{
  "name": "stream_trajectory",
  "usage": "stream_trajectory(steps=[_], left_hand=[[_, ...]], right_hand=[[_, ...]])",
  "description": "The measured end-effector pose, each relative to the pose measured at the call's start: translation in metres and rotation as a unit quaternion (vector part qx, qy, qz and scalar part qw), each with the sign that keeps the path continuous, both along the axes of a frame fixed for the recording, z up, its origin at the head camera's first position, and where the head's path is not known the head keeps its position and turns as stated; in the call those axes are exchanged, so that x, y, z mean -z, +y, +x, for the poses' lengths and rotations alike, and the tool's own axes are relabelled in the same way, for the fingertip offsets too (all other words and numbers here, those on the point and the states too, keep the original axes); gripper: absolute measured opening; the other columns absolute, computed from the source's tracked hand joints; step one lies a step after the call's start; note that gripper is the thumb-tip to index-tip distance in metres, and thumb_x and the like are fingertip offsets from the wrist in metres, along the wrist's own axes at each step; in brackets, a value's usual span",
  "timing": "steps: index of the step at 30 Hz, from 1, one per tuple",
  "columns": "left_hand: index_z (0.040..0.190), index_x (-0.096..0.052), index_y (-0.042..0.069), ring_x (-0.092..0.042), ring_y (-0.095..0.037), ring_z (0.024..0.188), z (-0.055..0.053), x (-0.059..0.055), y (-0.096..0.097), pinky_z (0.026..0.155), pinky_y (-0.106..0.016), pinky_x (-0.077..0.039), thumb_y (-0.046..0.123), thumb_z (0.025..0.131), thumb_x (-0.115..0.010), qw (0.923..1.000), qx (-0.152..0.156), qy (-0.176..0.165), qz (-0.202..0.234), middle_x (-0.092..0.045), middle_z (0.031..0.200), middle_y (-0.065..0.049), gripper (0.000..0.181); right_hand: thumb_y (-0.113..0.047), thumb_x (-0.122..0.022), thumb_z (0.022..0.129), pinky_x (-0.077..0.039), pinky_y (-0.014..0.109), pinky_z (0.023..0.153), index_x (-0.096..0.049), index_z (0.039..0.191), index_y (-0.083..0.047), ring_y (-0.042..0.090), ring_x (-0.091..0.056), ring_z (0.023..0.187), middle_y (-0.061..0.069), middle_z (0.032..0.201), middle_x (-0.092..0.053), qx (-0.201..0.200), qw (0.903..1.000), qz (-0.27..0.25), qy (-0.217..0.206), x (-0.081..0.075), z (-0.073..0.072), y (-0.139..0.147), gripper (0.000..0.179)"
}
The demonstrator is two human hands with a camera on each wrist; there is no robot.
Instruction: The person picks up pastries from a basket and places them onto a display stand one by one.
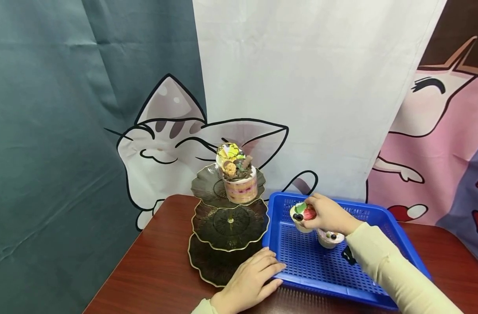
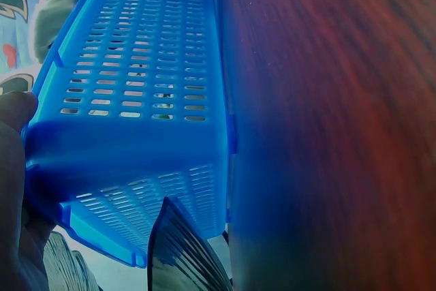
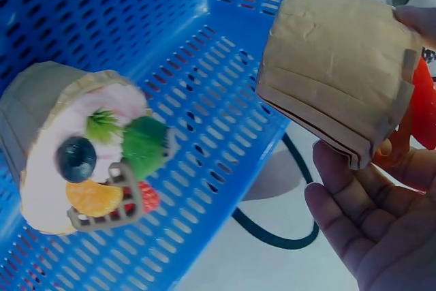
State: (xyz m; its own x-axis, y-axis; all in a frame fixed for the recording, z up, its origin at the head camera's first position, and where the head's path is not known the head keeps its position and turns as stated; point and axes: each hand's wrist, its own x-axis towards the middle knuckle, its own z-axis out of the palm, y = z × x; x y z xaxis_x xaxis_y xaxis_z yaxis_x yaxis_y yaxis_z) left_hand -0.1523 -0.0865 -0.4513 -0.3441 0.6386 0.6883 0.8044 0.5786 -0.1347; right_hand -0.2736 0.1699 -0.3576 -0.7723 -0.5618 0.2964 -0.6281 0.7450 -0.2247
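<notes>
In the head view, my right hand (image 1: 327, 214) grips a fruit-topped cupcake (image 1: 302, 216) over the blue plastic basket (image 1: 302, 279). The right wrist view shows its brown paper cup (image 3: 337, 66) tilted, with red fruit partly hidden by the fingers. Inside the basket is a second cupcake (image 1: 330, 239); pale cream, a blueberry, an orange slice and green leaves top it in the right wrist view. My left hand (image 1: 250, 279) rests on the basket's near left corner, fingers fairly straight across the rim.
Left of the basket stands a three-tier dark stand (image 1: 231, 229) with gold scalloped edges. Its top tier bears a chocolate-topped dessert cup (image 1: 240, 187), and behind that a yellow-fruit one (image 1: 229, 151). A cartoon-printed curtain (image 1: 321, 87) hangs behind the reddish-brown table (image 1: 145, 270).
</notes>
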Motion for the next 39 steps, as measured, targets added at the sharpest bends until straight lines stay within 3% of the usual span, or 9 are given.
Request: stream_trajectory(steps=[12, 28, 39], left_hand=[[0.112, -0.067, 0.02, -0.058, -0.009, 0.112, 0.001, 0.0, 0.001, 0.112, -0.029, -0.04, 0.034, 0.097, -0.053, 0.9998, -0.003, -0.02, 0.001, -0.067, 0.106, 0.007, 0.025], [0.112, -0.068, 0.018, -0.059, -0.011, 0.112, -0.001, 0.001, 0.0, 0.113, -0.029, -0.04, 0.033, 0.096, -0.055, 1.0, -0.002, 0.0, 0.003, -0.067, 0.105, 0.006, 0.025], [0.111, -0.069, 0.017, -0.059, -0.012, 0.112, -0.001, 0.001, 0.0, 0.114, -0.028, -0.039, 0.032, 0.096, -0.056, 1.0, 0.001, -0.001, 0.006, -0.066, 0.105, 0.006, 0.024]], right_hand=[[-0.033, -0.076, 0.07, -0.046, 0.019, 0.058, -0.064, 0.104, 0.003, 0.01, -0.05, 0.074, 0.006, 0.09, -0.059, 0.005, 1.0, -0.004, -0.002, -0.026, 0.012, -0.01, 0.051], [-0.036, -0.076, 0.072, -0.043, 0.018, 0.057, -0.064, 0.103, -0.002, 0.009, -0.049, 0.073, 0.003, 0.09, -0.058, -0.008, 0.9998, -0.016, -0.004, -0.051, 0.026, -0.028, 0.048], [-0.033, -0.077, 0.072, -0.042, 0.017, 0.052, -0.064, 0.103, -0.004, 0.007, -0.047, 0.068, 0.003, 0.09, -0.057, -0.031, 0.999, -0.029, -0.008, -0.06, 0.032, -0.043, 0.044]])
